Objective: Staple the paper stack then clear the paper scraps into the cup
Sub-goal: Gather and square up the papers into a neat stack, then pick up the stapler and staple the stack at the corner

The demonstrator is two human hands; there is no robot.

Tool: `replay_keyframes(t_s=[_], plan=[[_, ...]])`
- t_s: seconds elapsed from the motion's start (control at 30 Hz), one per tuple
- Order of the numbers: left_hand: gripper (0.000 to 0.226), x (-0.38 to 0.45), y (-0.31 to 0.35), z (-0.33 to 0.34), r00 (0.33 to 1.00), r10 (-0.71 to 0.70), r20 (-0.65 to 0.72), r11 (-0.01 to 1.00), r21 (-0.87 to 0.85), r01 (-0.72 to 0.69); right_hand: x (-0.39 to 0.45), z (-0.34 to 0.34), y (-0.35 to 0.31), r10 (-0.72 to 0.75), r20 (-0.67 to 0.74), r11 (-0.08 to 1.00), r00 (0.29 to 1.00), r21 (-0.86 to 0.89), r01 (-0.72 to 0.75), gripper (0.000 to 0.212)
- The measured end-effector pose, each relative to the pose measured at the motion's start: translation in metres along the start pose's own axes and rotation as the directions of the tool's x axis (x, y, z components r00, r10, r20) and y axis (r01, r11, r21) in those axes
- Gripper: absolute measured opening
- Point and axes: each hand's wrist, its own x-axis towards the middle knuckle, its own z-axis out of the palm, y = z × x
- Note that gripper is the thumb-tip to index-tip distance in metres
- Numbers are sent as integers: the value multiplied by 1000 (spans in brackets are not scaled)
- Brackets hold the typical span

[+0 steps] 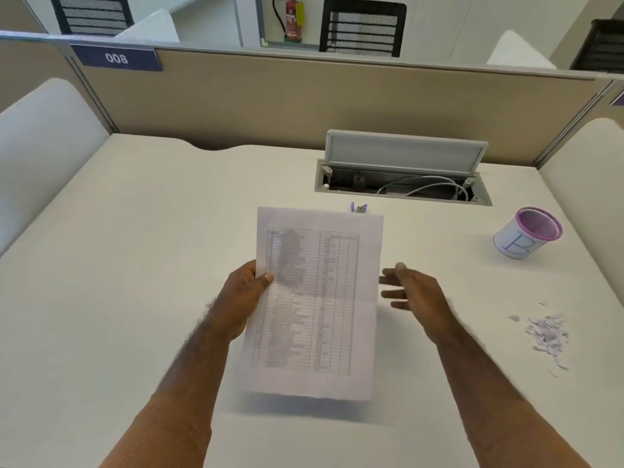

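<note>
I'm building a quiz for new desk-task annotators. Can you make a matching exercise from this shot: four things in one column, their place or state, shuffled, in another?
Things:
1. paper stack
2. cup
3. paper scraps
4. right hand

Places or states:
A. loose pile on the desk, near the right edge
B. open, empty, beside the sheets
C. held at its left edge by the left hand
D. standing on the desk, far right, pink rim

Pairs: 1-C, 2-D, 3-A, 4-B

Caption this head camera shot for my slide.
Left hand lifts the paper stack; right hand open beside it.
</note>
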Motion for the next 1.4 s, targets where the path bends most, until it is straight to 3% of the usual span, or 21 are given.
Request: replay_keyframes(t_s=[0.07,0.2,0.33,0.47,0.6,0.83,0.93,1.1,1.33,1.4], plan=[[18,-5,-9,-7,999,-13,-50,1000,8,14,38,6,6,-120,-121,966,985,-243,88,27],[20,-19,-24,-20,993,-49,-105,999,-12,48,104,23,3,-198,53,695,979,-696,178,46],[23,-28,-37,-28,991,-68,-115,997,-35,64,140,51,-9,-146,177,518,973,-825,227,56],[25,-28,-42,-28,989,-89,-121,994,-76,80,155,72,-14,-259,112,449,959,-866,222,48],[25,-26,-40,-27,988,-103,-114,992,-78,94,161,83,-21,-361,-12,513,933,-837,188,33],[25,-23,-38,-28,986,-121,-111,991,-77,113,182,90,-30,-324,-142,577,935,-813,77,50],[25,-23,-37,-28,985,-125,-118,990,-82,116,189,94,-29,-332,-184,583,925,-811,48,43],[24,-23,-35,-30,984,-126,-129,991,-58,120,191,93,-32,-257,-292,713,921,-701,-23,30],[26,-24,-28,-31,985,-132,-115,990,-54,126,160,67,-33,-183,-232,923,955,-376,85,37],[26,-27,-25,-31,985,-130,-113,991,-47,126,143,59,-35,-141,-182,979,973,-170,110,42]])
